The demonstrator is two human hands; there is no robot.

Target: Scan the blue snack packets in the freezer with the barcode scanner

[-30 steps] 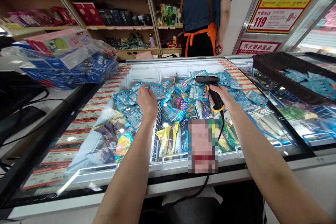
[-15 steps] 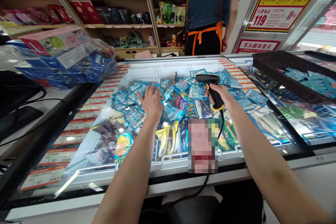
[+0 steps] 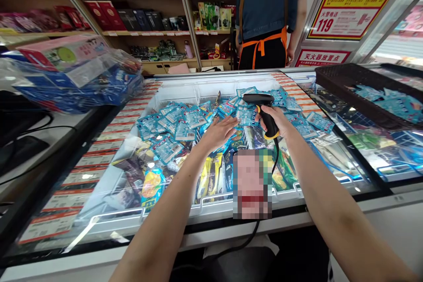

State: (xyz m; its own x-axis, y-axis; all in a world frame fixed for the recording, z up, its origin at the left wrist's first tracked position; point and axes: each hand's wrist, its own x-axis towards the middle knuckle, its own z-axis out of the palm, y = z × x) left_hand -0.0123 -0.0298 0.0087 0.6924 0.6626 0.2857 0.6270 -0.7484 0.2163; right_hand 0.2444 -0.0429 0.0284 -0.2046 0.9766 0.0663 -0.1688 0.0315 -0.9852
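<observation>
My right hand (image 3: 275, 120) is wrapped round the grip of a black and yellow barcode scanner (image 3: 259, 98), whose cable runs down towards me. My left hand (image 3: 220, 133) lies palm down with its fingers stretched out to the right, over the middle of the freezer's glass top. Small blue packets (image 3: 172, 147) are spread in piles on the glass to the left of it. More blue packets (image 3: 299, 124) lie behind and to the right of the scanner. Whether my left palm touches a packet is hidden.
Below the glass, a chest freezer (image 3: 194, 205) holds wrapped ice creams. Plastic-wrapped boxes (image 3: 82, 72) stand at the left, and a dark basket (image 3: 350, 90) with blue packets at the right. A person in an orange-tied apron (image 3: 262, 22) stands behind, before shelves (image 3: 145, 33).
My left hand has moved right, from the left packet pile to the middle near the scanner. My right hand still grips the scanner. The person behind has shifted slightly right.
</observation>
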